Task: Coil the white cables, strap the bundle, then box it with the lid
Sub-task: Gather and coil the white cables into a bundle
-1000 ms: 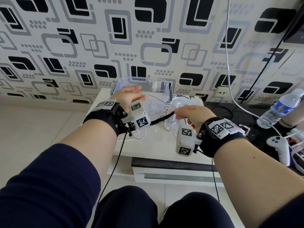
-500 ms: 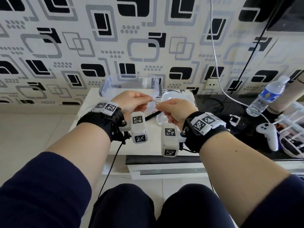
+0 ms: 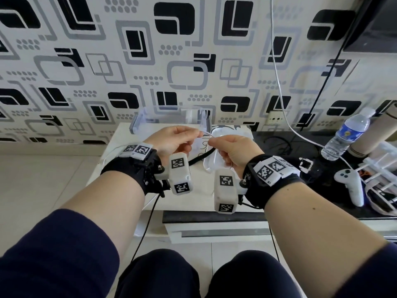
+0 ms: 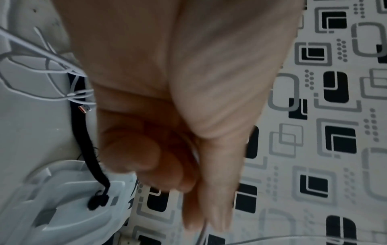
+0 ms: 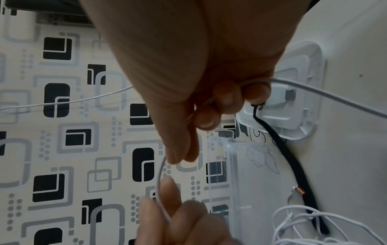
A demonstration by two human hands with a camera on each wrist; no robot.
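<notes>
Fingers of the left hand [image 3: 171, 139] and right hand [image 3: 233, 150] each pinched a white cable [image 5: 160, 179] stretched between them above the counter [image 3: 120, 134], near the clear box [image 3: 171, 118].

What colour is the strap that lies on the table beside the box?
Black. The strap shows best in the right wrist view, running from the lid past the box.

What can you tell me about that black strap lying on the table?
The black strap is a narrow, flat band that looks like soft fabric, with fuzzy, frayed threads at one end. It lies loose and slightly curved on the white table, neither hand touching it. Its frayed end rests on the white lid; the other end runs in among the tangled white cables, past a metal USB plug. It is not yet wrapped round anything.
</notes>
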